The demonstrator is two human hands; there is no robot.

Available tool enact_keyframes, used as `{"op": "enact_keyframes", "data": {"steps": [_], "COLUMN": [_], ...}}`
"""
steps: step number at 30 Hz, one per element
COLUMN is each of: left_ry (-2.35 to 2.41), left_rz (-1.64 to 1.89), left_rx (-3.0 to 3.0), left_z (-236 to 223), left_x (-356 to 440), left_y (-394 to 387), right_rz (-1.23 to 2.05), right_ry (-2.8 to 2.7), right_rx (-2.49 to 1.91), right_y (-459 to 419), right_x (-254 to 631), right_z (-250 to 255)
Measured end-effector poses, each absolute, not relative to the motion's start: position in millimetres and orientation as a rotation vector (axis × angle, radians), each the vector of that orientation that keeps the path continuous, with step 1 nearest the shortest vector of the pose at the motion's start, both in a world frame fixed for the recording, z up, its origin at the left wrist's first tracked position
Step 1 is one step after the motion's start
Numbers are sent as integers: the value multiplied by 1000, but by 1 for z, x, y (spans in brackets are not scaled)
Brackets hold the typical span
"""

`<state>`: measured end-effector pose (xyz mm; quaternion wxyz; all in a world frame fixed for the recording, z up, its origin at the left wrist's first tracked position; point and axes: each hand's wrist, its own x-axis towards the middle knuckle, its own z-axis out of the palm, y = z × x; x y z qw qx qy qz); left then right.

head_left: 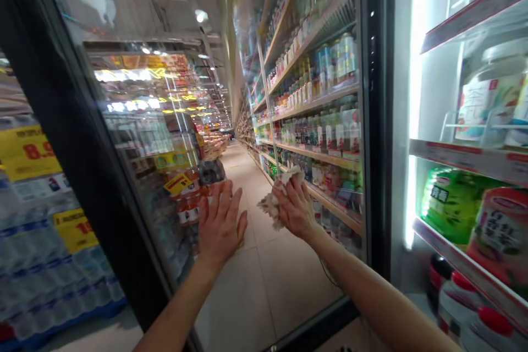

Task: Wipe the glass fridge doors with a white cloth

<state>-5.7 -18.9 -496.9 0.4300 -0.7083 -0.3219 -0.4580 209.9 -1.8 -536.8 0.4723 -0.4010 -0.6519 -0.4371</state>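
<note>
In front of me stands an open glass cooler door (256,297) with a black frame. My left hand (220,223) lies flat on its pane, fingers stretched out and thumb apart, holding nothing. To its right, my right hand (297,206) presses a crumpled, pale cloth (273,209) against the same glass. The cloth sticks out on the left and above the fingers; the part under the palm is hidden. A shop aisle and shelves of bottles show in the glass around both hands.
At the right, the lit cooler has shelves (466,157) with drink packs (457,203) and red-capped bottles (462,297). Stacked water bottles (53,280) stand beyond the door frame at the left, below yellow price signs (28,151).
</note>
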Motion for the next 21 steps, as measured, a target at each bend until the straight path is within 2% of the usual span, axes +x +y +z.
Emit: {"op": "enact_keyframes", "data": {"steps": [6, 9, 14, 17, 21], "left_ry": [-804, -800, -807, -814, -792], "left_rz": [-1137, -1163, -1155, -1135, -1143], "left_rx": [-1781, -1790, -1799, -1790, -1786], "left_z": [-497, -497, -496, -496, -496], "left_x": [-3, -3, -5, -4, -4], "left_y": [-23, -23, -22, -24, -24], "right_rz": [-943, -898, -1002, -1044, -876], "right_ry": [-1123, -1100, -1468, -1492, -1033], "right_rx": [-1139, -1103, -997, -1023, -1160], "right_y": [10, 10, 2, 5, 16], "right_x": [285, 259, 203, 238, 296], "right_z": [-527, -517, -519, -521, -506]}}
